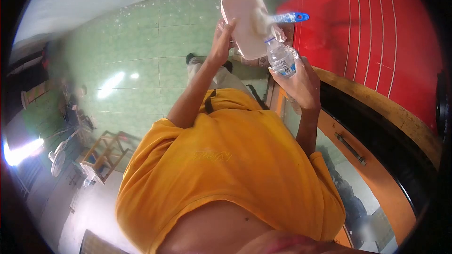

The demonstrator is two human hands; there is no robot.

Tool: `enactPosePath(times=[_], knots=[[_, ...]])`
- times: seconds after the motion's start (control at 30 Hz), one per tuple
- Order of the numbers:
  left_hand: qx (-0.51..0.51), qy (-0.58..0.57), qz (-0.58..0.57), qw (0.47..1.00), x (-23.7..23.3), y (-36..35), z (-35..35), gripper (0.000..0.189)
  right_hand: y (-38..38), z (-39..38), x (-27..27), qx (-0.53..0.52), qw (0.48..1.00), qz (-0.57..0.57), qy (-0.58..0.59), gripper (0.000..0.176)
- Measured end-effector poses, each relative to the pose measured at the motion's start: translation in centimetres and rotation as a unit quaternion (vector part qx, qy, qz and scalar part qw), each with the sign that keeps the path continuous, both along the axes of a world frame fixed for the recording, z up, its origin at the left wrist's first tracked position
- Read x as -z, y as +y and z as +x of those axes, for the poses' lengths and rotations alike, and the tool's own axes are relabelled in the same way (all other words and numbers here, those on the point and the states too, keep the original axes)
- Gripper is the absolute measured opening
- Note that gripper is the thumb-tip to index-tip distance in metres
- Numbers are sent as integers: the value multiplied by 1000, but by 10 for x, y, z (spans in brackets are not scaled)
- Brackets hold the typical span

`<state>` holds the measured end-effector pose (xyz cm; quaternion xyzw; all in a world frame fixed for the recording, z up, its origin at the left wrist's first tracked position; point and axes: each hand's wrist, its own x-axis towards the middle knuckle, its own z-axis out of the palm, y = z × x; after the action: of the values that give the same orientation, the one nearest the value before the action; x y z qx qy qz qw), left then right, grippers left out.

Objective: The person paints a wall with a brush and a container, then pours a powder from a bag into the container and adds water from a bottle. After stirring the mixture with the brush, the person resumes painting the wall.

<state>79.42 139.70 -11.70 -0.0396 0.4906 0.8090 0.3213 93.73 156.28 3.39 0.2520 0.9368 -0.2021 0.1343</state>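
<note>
My left hand [223,40] grips the near-left rim of a pale pink plastic tub [238,19]. The tub is tilted, and its far right side looks blurred with whitish stuff. A tool with a blue handle [294,17], smeared white, rests in the tub with its handle sticking out to the right; its working end is hidden. My right hand [301,82] is wrapped round a clear plastic bottle [281,59] with a printed label. The bottle's blue-ringed neck points at the tub's right edge. White smears mark my right fingers.
To the right is a red surface [325,33] with pale cords across it, edged by a wooden strip [391,99]. Below it sits an orange drawer front with a handle [351,148]. A wooden rack [106,155] and a fan [57,160] stand on the left, beyond green floor tiles [141,66].
</note>
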Motion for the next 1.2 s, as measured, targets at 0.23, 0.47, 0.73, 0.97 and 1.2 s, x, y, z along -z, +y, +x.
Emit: enactPosePath(times=[0.23,0.47,0.73,0.97,1.2], knots=[[0,5,8,1000,2,2,1,60,1,4,5,-10,999,8,47,69],[2,7,11,1000,-2,2,0,56,1,3,3,-6,999,1,32,70],[-1,-5,17,1000,4,2,1,52,0,4,6,-2,999,-9,52,68],[1,-18,50,999,14,1,-3,53,11,16,54,1,959,-152,238,61],[-9,-11,12,1000,5,5,-3,53,44,38,145,112,893,-251,357,57]])
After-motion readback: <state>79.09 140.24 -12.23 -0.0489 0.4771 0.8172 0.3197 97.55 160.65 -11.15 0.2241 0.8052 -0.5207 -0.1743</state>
